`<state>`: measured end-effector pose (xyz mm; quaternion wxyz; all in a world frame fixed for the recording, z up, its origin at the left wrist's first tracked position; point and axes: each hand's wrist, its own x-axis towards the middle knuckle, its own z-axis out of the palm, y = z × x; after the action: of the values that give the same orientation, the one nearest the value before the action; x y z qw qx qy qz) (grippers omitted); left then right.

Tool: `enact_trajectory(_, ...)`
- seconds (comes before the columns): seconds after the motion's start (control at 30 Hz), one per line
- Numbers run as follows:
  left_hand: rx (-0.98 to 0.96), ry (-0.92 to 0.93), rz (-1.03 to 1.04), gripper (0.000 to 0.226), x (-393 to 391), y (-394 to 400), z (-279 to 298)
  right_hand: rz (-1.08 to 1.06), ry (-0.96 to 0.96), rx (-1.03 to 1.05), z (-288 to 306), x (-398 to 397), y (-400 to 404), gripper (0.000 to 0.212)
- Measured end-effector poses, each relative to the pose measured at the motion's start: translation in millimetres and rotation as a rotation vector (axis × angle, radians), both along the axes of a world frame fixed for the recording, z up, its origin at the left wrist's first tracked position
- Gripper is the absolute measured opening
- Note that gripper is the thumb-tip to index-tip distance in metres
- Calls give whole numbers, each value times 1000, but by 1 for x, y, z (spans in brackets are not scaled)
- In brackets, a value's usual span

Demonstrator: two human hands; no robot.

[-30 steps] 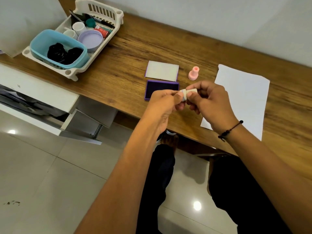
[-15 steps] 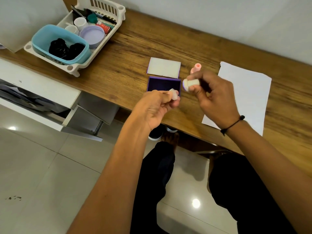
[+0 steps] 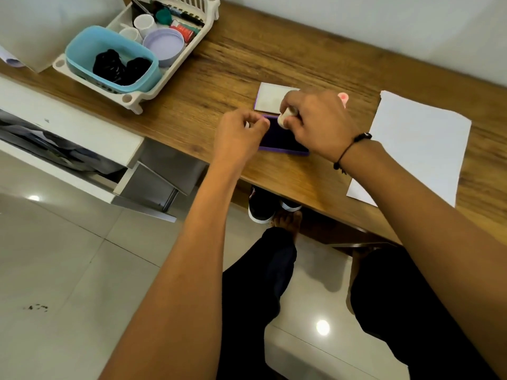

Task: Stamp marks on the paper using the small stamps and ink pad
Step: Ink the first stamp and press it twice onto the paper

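My right hand (image 3: 315,124) grips a small white stamp (image 3: 284,118) and holds its face down on the dark purple ink pad (image 3: 279,138), which lies open on the wooden desk (image 3: 233,67). The pad's white lid (image 3: 270,98) lies just behind it. My left hand (image 3: 238,135) hovers at the pad's left edge, fingers pinched on the stamp's small white cap, which is mostly hidden. A pink stamp (image 3: 343,98) peeks out behind my right hand. A white sheet of paper (image 3: 417,144) lies to the right.
A white plastic rack (image 3: 131,102) at the back left holds a teal tub (image 3: 82,50) with black items, a lilac lid, cups and small bottles. An open white drawer (image 3: 68,127) sticks out below the desk on the left. My legs are under the desk edge.
My hands pulled the cap off the white stamp and separated. My right hand then carried the stamp forward and down onto the ink pad; my left hand kept the cap.
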<state>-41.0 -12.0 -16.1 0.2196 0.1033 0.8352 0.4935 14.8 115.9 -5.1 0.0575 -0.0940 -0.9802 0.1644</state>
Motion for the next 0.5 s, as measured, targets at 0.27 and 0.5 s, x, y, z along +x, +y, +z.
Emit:
enact_trajectory(0.27,-414,333,-460,91,-13,-3,-21,80,-157,118,-3,-2,-2,22)
enact_trajectory(0.5,-418,316,-484,83,-17,0,-22,104,-199,101,-7,-6,-1,21)
